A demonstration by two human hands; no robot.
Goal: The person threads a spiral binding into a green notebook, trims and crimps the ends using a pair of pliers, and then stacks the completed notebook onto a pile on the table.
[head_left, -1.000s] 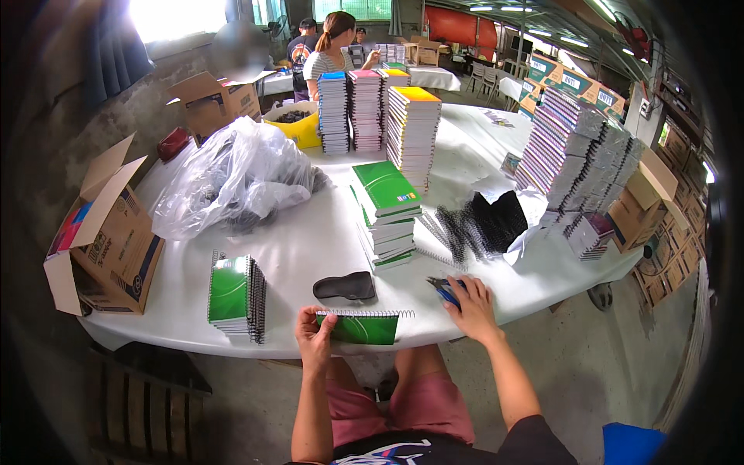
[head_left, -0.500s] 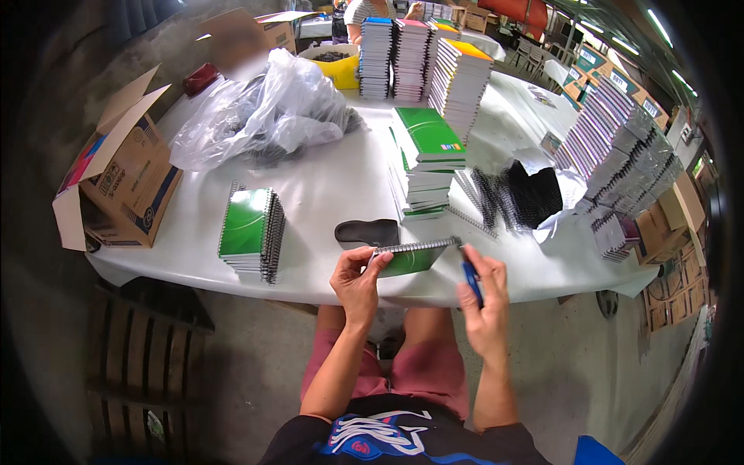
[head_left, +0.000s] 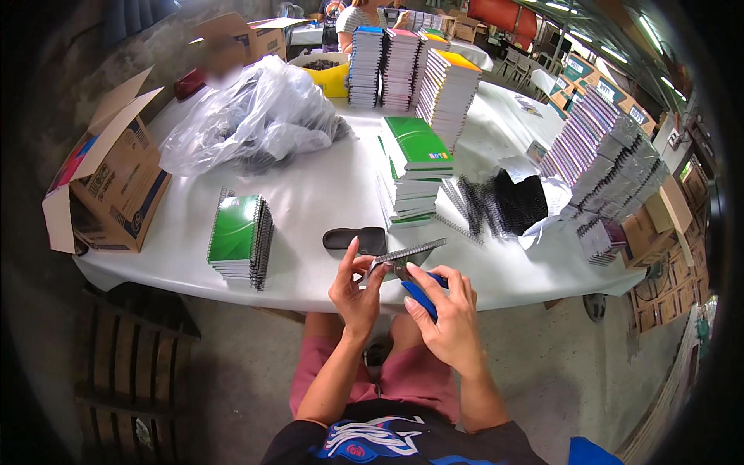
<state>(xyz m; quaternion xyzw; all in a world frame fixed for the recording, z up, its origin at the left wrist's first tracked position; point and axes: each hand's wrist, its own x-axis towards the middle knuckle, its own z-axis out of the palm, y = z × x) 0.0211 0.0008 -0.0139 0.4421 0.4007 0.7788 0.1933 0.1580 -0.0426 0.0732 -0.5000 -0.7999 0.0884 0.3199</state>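
The hands are held close together, just in front of the desk edge. A spiral notebook (head_left: 418, 249) is pinched at its left end by the left hand (head_left: 355, 285), and blue-handled pliers (head_left: 419, 299) are gripped in the right hand (head_left: 452, 319). The pliers' head is held by the binding, near the left fingertips; contact cannot be told. Beyond, a dark elongated object (head_left: 354, 240), green notebooks (head_left: 235, 230) and loose coils (head_left: 470, 205) are borne by the desk (head_left: 310, 205).
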